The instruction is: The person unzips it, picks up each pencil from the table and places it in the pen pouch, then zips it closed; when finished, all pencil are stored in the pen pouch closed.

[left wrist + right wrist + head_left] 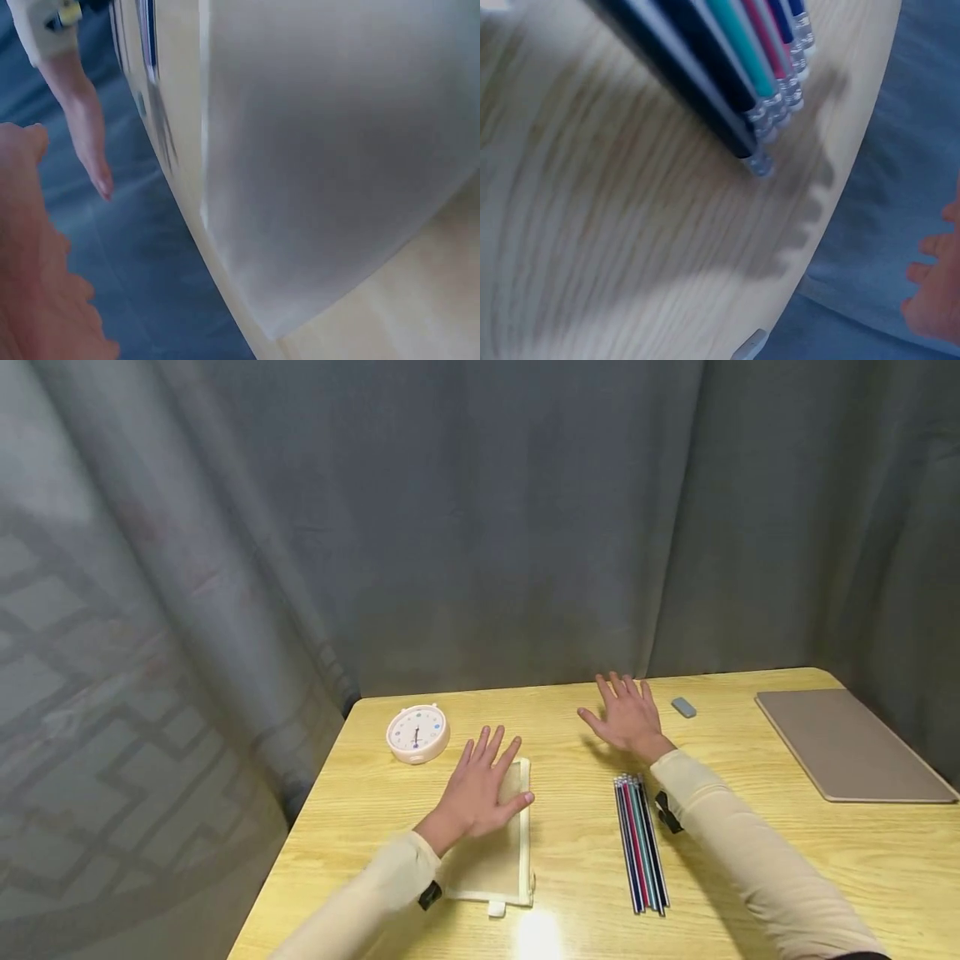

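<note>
Left hand: the left hand [483, 785] is being held flat with its fingers [489, 747] straight and spread, and is being rested on the far half of the pouch; nothing is being gripped. In the left wrist view only the palm edge [37, 262] is being shown, blurred.

Pouch: a cream fabric pouch [495, 852] is being kept flat on the table, lengthwise away from the person, its near end and small tab left uncovered. In the left wrist view it is being seen as a pale blurred sheet [330, 150].

Right hand: the right hand [626, 714] is being held open with fingers spread, right of the pouch and beyond the pencils; whether the table is being touched cannot be told. Nothing is being held.

Pencils: a bundle of coloured pencils [640, 843] is being left lying on the table just right of the pouch, parallel to it, their metal-capped ends [769, 120] being shown close up in the right wrist view.

Clock: a round white clock [417, 732] is being stood beyond the pouch, slightly to its left.

Eraser: a small grey eraser [683, 707] is being left far right of the pouch, just beyond the right hand.

Pad: a flat brown pad [847, 743] is being laid well right of the pouch.

Table: a light wooden table [570, 793] is being used under everything.
</note>
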Tool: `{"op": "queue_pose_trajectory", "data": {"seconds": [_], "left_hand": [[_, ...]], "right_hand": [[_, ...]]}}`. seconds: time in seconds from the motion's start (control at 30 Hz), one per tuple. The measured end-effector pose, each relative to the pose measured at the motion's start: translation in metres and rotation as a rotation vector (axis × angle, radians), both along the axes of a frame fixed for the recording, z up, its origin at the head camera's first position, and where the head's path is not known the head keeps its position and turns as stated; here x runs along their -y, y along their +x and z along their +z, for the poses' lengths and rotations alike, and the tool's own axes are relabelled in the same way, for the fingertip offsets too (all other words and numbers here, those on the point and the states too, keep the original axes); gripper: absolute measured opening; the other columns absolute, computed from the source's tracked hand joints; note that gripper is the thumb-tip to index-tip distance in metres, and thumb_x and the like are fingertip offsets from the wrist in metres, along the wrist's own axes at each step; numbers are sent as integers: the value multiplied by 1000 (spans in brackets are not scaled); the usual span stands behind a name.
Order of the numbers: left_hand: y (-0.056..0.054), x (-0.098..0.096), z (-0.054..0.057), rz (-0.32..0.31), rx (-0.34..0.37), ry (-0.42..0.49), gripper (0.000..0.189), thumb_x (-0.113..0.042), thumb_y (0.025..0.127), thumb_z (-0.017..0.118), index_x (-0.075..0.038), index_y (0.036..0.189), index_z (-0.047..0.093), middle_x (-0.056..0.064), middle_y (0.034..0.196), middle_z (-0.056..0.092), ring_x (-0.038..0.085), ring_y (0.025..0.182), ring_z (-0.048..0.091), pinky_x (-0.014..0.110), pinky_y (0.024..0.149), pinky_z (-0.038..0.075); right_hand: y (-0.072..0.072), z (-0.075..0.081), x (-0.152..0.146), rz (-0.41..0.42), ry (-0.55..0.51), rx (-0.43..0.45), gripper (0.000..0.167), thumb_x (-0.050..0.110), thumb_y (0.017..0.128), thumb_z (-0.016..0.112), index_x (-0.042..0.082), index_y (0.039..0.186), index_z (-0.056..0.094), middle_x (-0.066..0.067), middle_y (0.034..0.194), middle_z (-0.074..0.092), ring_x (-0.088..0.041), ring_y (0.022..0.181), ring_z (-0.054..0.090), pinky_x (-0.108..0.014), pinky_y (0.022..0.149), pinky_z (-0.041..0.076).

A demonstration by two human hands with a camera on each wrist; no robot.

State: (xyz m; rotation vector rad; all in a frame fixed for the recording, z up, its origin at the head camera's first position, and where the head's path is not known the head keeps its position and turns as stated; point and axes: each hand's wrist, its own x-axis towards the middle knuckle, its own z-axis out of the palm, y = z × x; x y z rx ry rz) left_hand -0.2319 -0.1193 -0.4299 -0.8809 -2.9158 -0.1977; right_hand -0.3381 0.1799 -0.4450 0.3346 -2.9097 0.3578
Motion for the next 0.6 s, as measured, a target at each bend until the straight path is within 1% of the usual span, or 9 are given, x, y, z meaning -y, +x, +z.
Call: {"op": "queue_pose_trajectory", "data": {"seconds": [0.1,0.17,0.27,0.33,0.4,0.47,0.53,0.6], "left_hand": [[26,10,-6,-65,-9,14,83,-59,100,51,-14,165,26,19,171,15,39,159,9,55,128,14],[42,17,-11,-101,-22,7,81,-58,99,52,-14,164,30,19,170,19,40,158,13,54,127,18],[66,28,-21,-138,-1,-28,80,-59,99,54,-14,162,34,19,168,26,40,156,20,53,125,26],[78,34,-29,-147,38,-67,81,-63,98,53,-15,161,36,19,167,30,39,155,24,53,124,29],[87,37,-36,-155,86,-105,84,-68,97,54,-16,161,36,17,166,33,39,154,28,52,123,32],[92,38,-42,-165,117,-137,87,-71,94,55,-19,161,36,15,164,36,38,152,33,52,121,36],[94,38,-47,-176,140,-149,89,-73,91,58,-21,160,37,14,163,38,37,149,37,53,118,39],[95,38,-49,-184,156,-151,84,-70,92,60,-22,158,40,13,161,41,37,148,41,53,116,41]], "right_hand": [[4,-5,0,0,-9,-4,83,58,104,42,-2,160,28,-32,162,28,-52,150,24,-68,123,11],[6,-7,2,6,-15,-6,83,58,104,42,-2,160,29,-32,162,30,-51,150,25,-67,124,11],[9,-7,4,20,-17,-2,83,59,105,41,-2,160,29,-32,162,29,-51,150,25,-67,124,10],[10,-7,5,26,-16,-1,83,59,105,41,-2,160,29,-32,163,29,-51,151,25,-66,124,11],[11,-7,5,26,-15,-2,82,58,105,40,-2,160,29,-31,163,29,-50,150,26,-66,124,12],[14,-8,5,24,-22,4,82,58,106,40,-2,160,28,-31,163,29,-50,150,25,-66,124,12],[17,-9,5,28,-37,10,81,56,106,42,-3,160,29,-31,162,30,-51,150,26,-67,123,13],[21,-10,6,38,-55,15,80,55,106,43,-4,159,30,-32,162,31,-51,149,27,-67,123,14]]}}
